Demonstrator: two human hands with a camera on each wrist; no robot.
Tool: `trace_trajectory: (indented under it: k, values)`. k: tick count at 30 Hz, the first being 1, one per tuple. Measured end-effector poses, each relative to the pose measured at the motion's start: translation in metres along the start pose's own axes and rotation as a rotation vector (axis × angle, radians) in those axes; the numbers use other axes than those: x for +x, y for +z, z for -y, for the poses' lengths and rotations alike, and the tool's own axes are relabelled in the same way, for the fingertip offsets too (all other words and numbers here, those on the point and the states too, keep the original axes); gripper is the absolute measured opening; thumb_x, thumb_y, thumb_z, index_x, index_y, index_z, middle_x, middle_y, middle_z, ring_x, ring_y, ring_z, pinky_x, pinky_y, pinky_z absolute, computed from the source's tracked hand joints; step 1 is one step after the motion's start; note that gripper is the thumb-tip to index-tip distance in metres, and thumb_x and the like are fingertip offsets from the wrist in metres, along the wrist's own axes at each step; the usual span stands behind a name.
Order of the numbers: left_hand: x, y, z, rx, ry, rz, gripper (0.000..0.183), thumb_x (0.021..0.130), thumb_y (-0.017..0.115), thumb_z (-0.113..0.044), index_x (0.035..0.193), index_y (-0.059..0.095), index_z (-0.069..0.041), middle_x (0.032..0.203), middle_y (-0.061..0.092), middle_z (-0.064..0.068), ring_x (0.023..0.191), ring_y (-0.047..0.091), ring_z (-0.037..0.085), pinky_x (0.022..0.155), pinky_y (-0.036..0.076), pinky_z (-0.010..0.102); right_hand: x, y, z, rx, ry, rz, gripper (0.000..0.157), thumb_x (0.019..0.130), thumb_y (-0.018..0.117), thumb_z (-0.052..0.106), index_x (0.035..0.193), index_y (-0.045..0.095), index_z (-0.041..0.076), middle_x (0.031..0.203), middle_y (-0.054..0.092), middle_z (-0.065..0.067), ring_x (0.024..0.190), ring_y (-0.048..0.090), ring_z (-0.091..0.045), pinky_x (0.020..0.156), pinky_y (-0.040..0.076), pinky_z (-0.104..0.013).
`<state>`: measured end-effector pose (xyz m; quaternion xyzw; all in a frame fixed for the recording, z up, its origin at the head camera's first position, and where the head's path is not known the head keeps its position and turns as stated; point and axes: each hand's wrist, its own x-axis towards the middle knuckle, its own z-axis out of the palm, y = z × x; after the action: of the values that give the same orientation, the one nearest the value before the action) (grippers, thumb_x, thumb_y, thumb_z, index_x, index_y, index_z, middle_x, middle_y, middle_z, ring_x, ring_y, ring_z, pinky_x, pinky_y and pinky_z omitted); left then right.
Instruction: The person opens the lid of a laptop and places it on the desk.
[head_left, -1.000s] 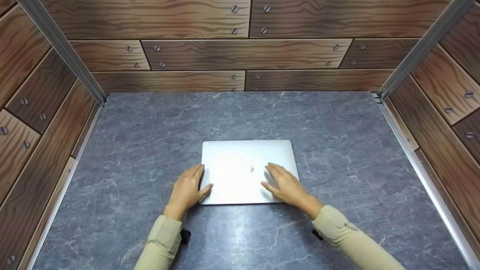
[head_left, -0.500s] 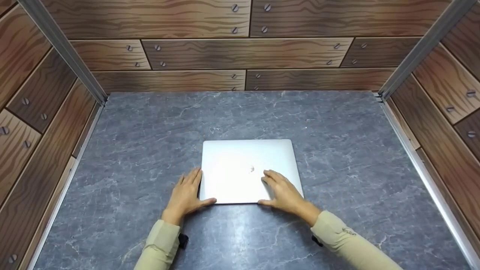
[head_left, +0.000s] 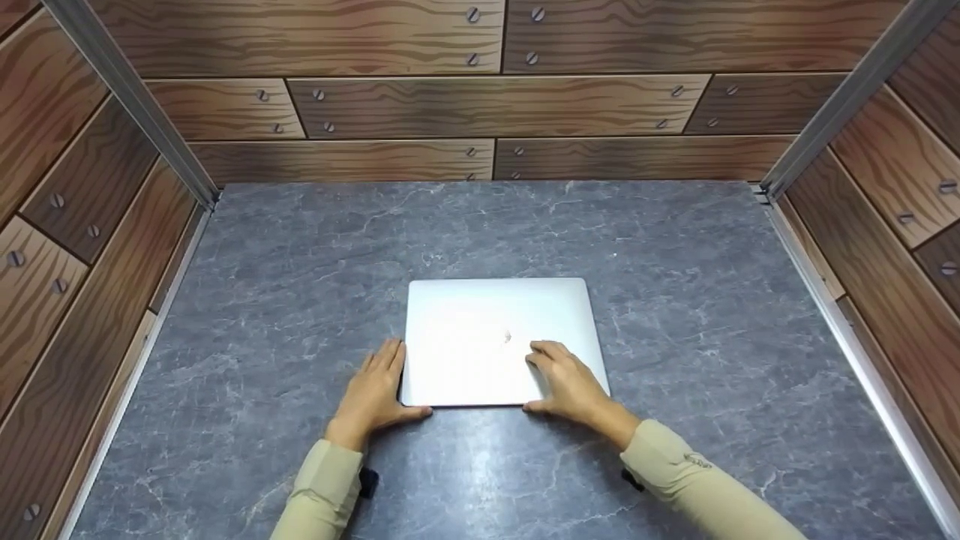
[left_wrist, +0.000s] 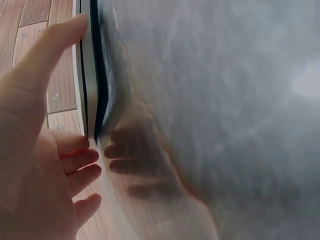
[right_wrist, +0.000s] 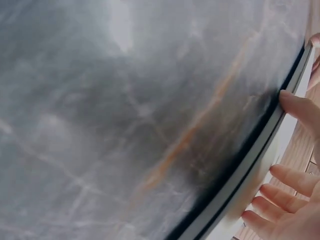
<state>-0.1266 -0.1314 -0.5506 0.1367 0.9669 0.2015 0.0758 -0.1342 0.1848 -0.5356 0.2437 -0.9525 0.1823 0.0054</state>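
Note:
A closed silver laptop (head_left: 472, 345) lies flat on the grey marbled table, a small logo on its lid. My left hand (head_left: 371, 394) is at its near left corner, fingers along the left side and thumb at the front edge. In the left wrist view that thumb touches the laptop's edge (left_wrist: 90, 75); the fingers are relaxed. My right hand (head_left: 570, 386) rests over the right part of the lid. Its fingertips touch the top while the thumb lies at the front edge. The right wrist view shows this thumb against the laptop's rim (right_wrist: 260, 150).
The marbled tabletop (head_left: 315, 247) stretches around the laptop on all sides. Wood-patterned panels (head_left: 480, 105) form walls at the back, left and right. Metal posts (head_left: 832, 105) stand at the far corners, with a metal strip (head_left: 862, 367) along the right edge.
Both hands have drawn slightly toward the person, and both thumbs have come from the lid down to the front edge. The laptop stays closed and in place.

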Motion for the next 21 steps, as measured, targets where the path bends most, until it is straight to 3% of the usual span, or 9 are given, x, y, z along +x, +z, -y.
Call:
trace_trajectory:
  k: [13,21]
  values:
    - [-0.0015,0.0024,0.0039,-0.033,0.023,-0.007,0.108,0.071,0.079,-0.054,0.147,0.031,0.008,0.155,0.031,0.026,0.146,0.028,0.041,0.122,0.027,0.053,0.0047,0.002,-0.0046,-0.021,-0.075,-0.108,0.073,0.048,0.094,0.032,0.106,0.067,-0.004,0.115,0.065,-0.017,0.109,0.062,-0.032,0.095,0.055,-0.042]
    - [-0.0021,0.0026,0.007,-0.036,0.027,-0.01,0.108,0.071,0.078,-0.055,0.147,0.032,0.006,0.155,0.032,0.025,0.146,0.029,0.04,0.122,0.027,0.053,0.0038,0.0028,-0.0054,-0.038,-0.102,-0.142,0.076,0.047,0.093,0.033,0.108,0.067,-0.005,0.113,0.066,-0.017,0.106,0.062,-0.031,0.094,0.056,-0.041]
